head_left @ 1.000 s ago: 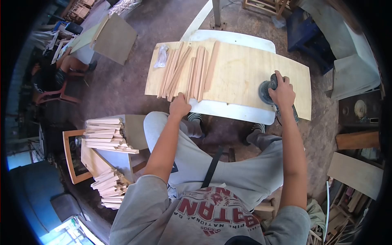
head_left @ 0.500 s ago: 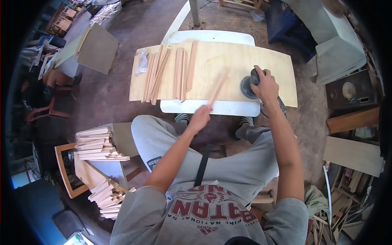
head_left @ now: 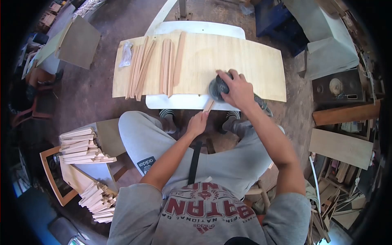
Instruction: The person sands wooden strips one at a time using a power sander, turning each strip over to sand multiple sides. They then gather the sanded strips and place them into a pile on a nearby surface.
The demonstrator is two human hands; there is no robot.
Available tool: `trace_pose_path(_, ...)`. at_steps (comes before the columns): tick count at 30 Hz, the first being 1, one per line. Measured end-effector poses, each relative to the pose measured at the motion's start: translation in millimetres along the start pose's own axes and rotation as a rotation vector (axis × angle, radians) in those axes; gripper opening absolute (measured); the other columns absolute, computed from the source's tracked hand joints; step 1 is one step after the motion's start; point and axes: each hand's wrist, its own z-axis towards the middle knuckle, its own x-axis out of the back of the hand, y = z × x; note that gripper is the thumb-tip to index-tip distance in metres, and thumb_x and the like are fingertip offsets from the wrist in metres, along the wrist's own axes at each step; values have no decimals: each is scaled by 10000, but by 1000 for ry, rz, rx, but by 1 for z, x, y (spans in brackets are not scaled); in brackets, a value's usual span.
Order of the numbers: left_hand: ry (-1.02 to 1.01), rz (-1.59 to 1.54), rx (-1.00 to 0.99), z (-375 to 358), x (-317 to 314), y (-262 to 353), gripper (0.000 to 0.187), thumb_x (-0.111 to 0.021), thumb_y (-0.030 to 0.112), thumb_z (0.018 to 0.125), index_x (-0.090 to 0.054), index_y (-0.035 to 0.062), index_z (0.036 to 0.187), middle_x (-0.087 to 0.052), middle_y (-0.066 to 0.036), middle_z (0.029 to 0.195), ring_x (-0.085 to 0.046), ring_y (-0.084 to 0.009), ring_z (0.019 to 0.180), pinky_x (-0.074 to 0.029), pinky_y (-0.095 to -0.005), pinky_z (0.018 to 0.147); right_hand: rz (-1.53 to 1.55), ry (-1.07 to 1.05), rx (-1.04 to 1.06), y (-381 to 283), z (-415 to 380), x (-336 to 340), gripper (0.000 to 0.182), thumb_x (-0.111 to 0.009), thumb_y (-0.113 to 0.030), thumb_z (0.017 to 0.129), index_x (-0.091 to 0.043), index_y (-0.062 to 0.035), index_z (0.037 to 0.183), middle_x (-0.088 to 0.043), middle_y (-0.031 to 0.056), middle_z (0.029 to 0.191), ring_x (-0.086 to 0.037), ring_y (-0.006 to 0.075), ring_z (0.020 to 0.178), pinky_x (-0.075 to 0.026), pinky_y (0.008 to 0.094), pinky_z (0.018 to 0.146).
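Note:
My left hand [head_left: 197, 123] grips the near end of a wooden strip [head_left: 209, 104] at the front edge of the plywood board [head_left: 245, 53]. The strip's far end is hidden under a sander. My right hand [head_left: 238, 90] is wrapped over the top of that dark, round sander [head_left: 220, 85], whose body trails back toward my forearm. To the left on the board lie a pair of groups of wooden strips [head_left: 166, 67], roughly side by side. A small clear plastic bag [head_left: 126, 54] rests near the board's left end.
Stacked wooden pieces [head_left: 81, 147] and a second pile [head_left: 98, 202] stand at my left, by a wooden frame [head_left: 47, 171]. A seated person [head_left: 38, 77] is at far left. A speaker-like box [head_left: 337, 87] and wood scraps [head_left: 332, 196] are on the right.
My right hand has brought the sander leftward onto the strip. The strip, blurred and raised earlier, is now beneath the sander. The whole view has shifted slightly.

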Motion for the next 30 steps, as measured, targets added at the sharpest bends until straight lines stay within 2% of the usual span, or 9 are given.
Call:
trace_pose_path(6, 7, -9, 12, 3, 4, 6, 495, -443, 454, 1091, -620, 2, 997, -679, -331, 977, -621, -554, 1001, -473, -617, 834, -60, 70, -106, 40, 65, 0, 800, -819, -251, 742, -516, -357, 1475, -611, 137, 1332, -688, 389, 1074, -626, 492, 802)
trace_pose_path(10, -22, -52, 4, 3, 4, 6, 487, -450, 452, 1090, -617, 3, 1008, -675, -332, 979, -620, -553, 1002, -473, -608, 825, -71, 52, -122, 44, 74, 2, 786, -806, -255, 756, -516, -357, 1478, -616, 135, 1333, -689, 395, 1081, -625, 500, 805)
trace_pose_path(13, -43, -47, 5, 3, 4, 2, 484, -455, 451, 1089, -620, 2, 1017, -671, -331, 973, -617, -553, 1002, -474, -596, 816, -64, 63, -110, 41, 74, -1, 782, -799, -249, 759, -516, -358, 1480, -615, 135, 1337, -688, 397, 1084, -625, 497, 809)
trace_pose_path(16, -23, -38, -25, 3, 4, 1, 521, -418, 461, 1101, -605, -14, 994, -648, -271, 877, -645, -489, 898, -496, -518, 785, -66, 64, -117, 40, 77, 1, 784, -800, -247, 760, -516, -361, 1481, -614, 136, 1340, -686, 396, 1089, -625, 493, 814)
trace_pose_path(19, -20, -38, -35, 3, 4, 2, 503, -432, 444, 1100, -607, -17, 1006, -646, -271, 870, -642, -488, 879, -496, -520, 778, -64, 54, -127, 38, 76, 2, 788, -807, -246, 755, -518, -362, 1478, -614, 135, 1341, -683, 395, 1094, -624, 491, 816)
trace_pose_path(22, -41, -61, 8, 4, 7, 6, 475, -468, 437, 1086, -628, -7, 1038, -671, -333, 979, -620, -550, 1009, -483, -582, 815, -58, 71, -125, 37, 70, -1, 782, -814, -252, 753, -524, -357, 1472, -616, 131, 1337, -683, 391, 1094, -624, 486, 814)
trace_pose_path(30, -30, -31, -15, 6, 8, 9, 481, -454, 448, 1087, -646, 8, 1106, -677, -338, 1009, -623, -549, 1027, -489, -592, 850, 6, 99, 9, 5, 22, -4, 794, -839, -224, 715, -546, -335, 1444, -615, 124, 1292, -677, 368, 1018, -627, 469, 764)
